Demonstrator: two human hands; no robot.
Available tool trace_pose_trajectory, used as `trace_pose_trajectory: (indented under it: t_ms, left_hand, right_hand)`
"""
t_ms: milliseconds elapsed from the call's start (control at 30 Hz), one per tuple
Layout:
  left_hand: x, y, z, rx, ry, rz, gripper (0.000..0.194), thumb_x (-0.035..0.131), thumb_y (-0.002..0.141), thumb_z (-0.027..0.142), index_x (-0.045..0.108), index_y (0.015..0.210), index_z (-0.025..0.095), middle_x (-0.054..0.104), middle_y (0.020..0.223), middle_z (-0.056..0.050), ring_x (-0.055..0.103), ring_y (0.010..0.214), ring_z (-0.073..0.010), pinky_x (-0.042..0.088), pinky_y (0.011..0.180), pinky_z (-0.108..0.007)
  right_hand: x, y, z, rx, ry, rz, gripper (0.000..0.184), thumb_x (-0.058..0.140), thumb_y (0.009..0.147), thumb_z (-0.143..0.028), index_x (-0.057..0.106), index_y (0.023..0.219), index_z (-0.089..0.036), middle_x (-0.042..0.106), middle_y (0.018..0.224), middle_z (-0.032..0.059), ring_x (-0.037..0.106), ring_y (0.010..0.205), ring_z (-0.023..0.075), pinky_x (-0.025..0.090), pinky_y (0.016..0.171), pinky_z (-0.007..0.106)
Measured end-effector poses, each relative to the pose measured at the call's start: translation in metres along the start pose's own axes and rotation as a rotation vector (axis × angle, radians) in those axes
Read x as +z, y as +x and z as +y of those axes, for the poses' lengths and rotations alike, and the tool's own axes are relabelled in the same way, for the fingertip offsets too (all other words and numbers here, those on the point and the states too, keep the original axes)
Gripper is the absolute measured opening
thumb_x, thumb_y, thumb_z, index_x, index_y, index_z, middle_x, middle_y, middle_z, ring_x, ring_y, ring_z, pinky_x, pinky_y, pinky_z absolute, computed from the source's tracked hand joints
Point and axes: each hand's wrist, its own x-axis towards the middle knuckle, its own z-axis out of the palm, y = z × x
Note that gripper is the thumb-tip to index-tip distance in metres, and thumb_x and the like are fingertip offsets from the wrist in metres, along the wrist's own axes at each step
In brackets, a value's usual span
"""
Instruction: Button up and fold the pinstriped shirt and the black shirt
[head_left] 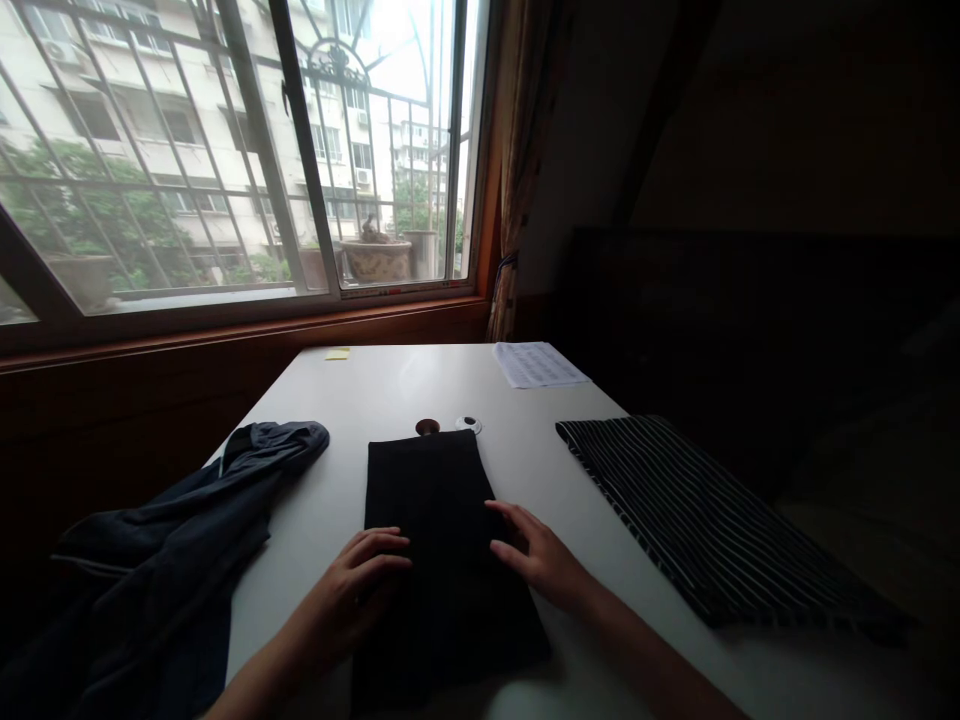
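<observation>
A folded black garment lies flat on the white table, its long side running away from me. My left hand rests on its left edge, fingers stretched over the cloth. At the right edge, my right hand touches the fabric with fingers apart. Neither hand grips the cloth. The kind of garment cannot be made out in the dim light. Just beyond its far end are a round brown object and a round white object with a dark centre.
A crumpled dark blue garment hangs over the left edge of the white table. To the right lies a black-and-white striped cloth. Printed sheets and a yellow sticky note are at the far end, below a barred window.
</observation>
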Motion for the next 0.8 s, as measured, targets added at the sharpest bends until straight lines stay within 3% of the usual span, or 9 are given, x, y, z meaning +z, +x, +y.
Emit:
trace_pose_trajectory:
  t_ms: [167,267,367,467,600,800]
  left_hand:
    - [-0.009,0.0,0.016,-0.164,-0.174,0.024,0.025,0.053,0.097,0.025,0.07,0.116,0.028,0.06,0.134,-0.01,0.054,0.13,-0.0299,0.046,0.109,-0.044]
    - [-0.009,0.001,0.021,-0.312,-0.3,0.087,0.025,0.056,0.096,0.034,0.071,0.115,0.029,0.059,0.136,-0.01,0.054,0.13,-0.0326,0.049,0.106,-0.044]
    - [-0.003,0.002,0.019,-0.477,-0.427,0.284,0.035,0.062,0.092,0.041,0.065,0.124,0.028,0.051,0.144,-0.012,0.047,0.136,-0.0354,0.051,0.101,-0.043]
    - [0.001,0.003,0.016,-0.631,-0.589,0.479,0.055,0.072,0.083,0.046,0.055,0.132,0.027,0.043,0.151,-0.014,0.039,0.142,-0.0364,0.046,0.107,-0.046]
    - [0.003,0.003,0.022,-0.854,-0.908,0.481,0.077,0.079,0.078,0.046,0.039,0.142,0.03,0.046,0.149,-0.018,0.04,0.142,-0.0374,0.047,0.104,-0.049]
    - [0.02,0.006,0.04,-0.929,-1.171,0.455,0.08,0.082,0.074,0.034,0.038,0.141,0.036,0.027,0.161,-0.013,0.051,0.133,-0.0393,0.056,0.089,-0.048]
  right_hand:
    - [0.002,0.0,-0.009,0.161,0.265,-0.075,0.063,0.067,0.086,-0.049,0.047,0.143,-0.032,0.046,0.149,0.0084,0.052,0.129,0.0326,0.046,0.104,0.048]
    - [0.005,0.009,-0.007,0.242,0.39,-0.024,0.073,0.074,0.079,-0.049,0.044,0.142,-0.028,0.047,0.143,0.0124,0.062,0.115,0.0322,0.053,0.095,0.047]
    - [0.006,0.016,-0.004,0.283,0.46,0.017,0.083,0.08,0.072,-0.042,0.038,0.143,-0.026,0.052,0.134,0.0132,0.066,0.107,0.0313,0.054,0.092,0.047]
    - [0.004,0.015,-0.004,0.267,0.512,-0.011,0.083,0.079,0.074,-0.033,0.035,0.144,-0.027,0.057,0.128,0.01,0.065,0.111,0.0294,0.053,0.096,0.045]
    - [-0.005,0.004,-0.004,0.315,0.551,-0.043,0.091,0.079,0.074,-0.03,0.029,0.15,-0.029,0.061,0.127,0.0097,0.066,0.112,0.0294,0.053,0.095,0.044]
    - [-0.031,-0.026,-0.003,0.438,0.595,-0.066,0.112,0.084,0.069,-0.034,0.015,0.157,-0.03,0.055,0.136,0.0151,0.062,0.12,0.0322,0.051,0.099,0.045]
